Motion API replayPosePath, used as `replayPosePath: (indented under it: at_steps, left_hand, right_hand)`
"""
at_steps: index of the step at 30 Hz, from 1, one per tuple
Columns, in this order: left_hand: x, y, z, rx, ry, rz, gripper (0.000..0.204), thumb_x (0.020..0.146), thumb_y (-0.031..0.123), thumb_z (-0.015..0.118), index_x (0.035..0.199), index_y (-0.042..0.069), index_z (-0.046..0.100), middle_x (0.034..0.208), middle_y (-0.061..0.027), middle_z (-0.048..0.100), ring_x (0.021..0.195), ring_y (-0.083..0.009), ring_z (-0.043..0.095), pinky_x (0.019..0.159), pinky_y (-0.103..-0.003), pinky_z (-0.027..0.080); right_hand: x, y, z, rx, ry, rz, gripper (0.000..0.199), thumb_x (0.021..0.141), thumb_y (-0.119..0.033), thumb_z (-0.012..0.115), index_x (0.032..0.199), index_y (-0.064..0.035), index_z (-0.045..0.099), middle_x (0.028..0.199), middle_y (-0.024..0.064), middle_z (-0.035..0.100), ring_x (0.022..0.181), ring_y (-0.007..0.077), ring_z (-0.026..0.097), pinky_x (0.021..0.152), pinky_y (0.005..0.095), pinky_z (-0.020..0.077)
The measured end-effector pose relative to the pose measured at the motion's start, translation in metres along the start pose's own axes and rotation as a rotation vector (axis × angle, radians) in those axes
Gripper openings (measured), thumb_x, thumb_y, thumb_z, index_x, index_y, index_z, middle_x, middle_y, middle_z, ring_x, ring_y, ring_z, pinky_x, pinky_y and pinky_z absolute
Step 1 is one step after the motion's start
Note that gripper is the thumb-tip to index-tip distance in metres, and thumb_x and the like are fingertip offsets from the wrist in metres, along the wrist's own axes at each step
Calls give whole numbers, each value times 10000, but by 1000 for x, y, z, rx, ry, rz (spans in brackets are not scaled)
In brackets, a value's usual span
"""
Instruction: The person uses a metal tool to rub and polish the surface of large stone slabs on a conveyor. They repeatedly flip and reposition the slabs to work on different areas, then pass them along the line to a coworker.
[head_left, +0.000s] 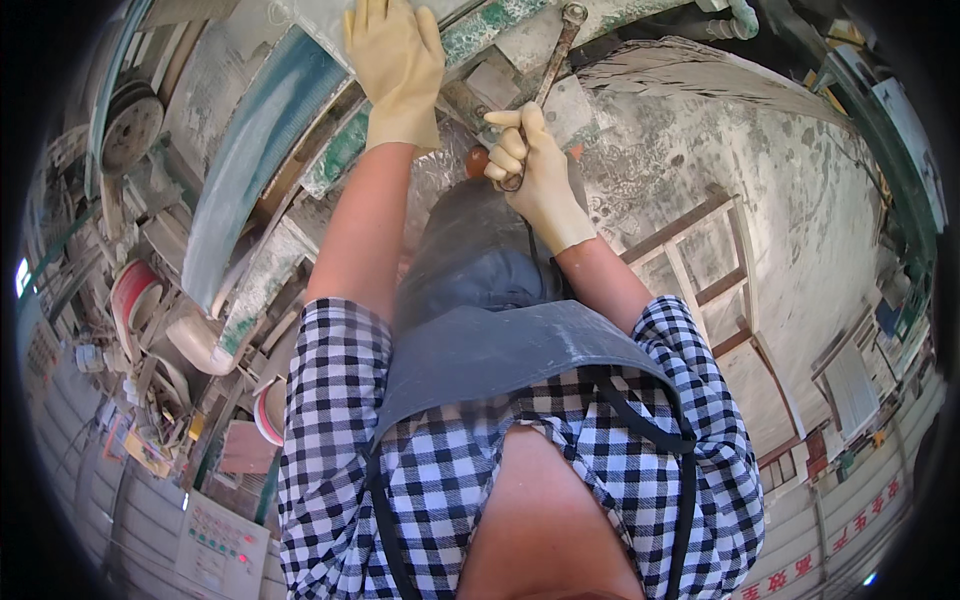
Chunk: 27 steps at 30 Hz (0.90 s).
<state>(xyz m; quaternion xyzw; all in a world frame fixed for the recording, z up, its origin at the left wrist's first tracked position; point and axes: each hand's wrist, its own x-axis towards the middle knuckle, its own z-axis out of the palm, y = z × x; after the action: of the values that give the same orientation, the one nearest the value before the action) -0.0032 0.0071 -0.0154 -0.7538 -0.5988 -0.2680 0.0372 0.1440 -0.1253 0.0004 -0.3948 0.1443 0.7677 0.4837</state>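
Note:
My left hand [396,70], in a cream rubber glove, lies with its fingers stretched out over a pale flat surface [310,22] at the top of the head view. My right hand [535,170], gloved the same way, has its fingers wrapped round a worn metal wrench [558,60]. The wrench's ringed end points up and away, and its lower end shows below my fist. Beside my left forearm a bluish, curved ribbed sheet [262,150] runs down to the left. A machine frame with chipped green paint [490,38] passes between the two hands.
A dark apron [520,345] covers my front. To the right, a wooden frame [690,262] lies on the stained concrete floor [810,230]. On the left are a round wheel [132,132], a red-and-white curved piece [135,292] and a control panel [222,545].

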Motion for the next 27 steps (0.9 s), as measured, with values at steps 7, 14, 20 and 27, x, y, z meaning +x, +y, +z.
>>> replayPosePath:
  at_steps: [7,14,20,27]
  left_hand:
    - [-1,-2,-1,19,-21,-35,427,987,183,524,1326,-73,571,1345,-306,566,1291,-457,499,1152,-503,339]
    - [5,2,-1,-5,53,44,352,1001,193,521,1262,-7,648,1310,-234,634,1242,-396,580,1088,-454,424]
    - [6,5,1,84,48,19,354,997,191,520,1265,-1,650,1305,-221,642,1246,-391,583,1083,-443,434]
    - [-3,2,-3,127,-7,-68,388,995,170,521,1324,-18,603,1366,-245,586,1301,-403,524,1153,-474,356]
  right_hand:
    - [-25,-40,-29,-237,20,124,470,1077,-457,455,931,-32,594,560,-49,286,436,95,273,410,291,282]
    - [-23,-287,-35,-1557,-8,321,375,1074,-345,486,976,-47,691,519,-25,489,333,69,389,295,236,332]
    - [10,-324,-22,-2006,-116,150,340,1068,-342,499,1052,-57,684,585,36,577,388,80,477,356,232,401]
    - [0,-307,-32,-2203,27,17,422,1040,-418,541,1149,-28,661,780,28,643,543,65,511,425,234,392]
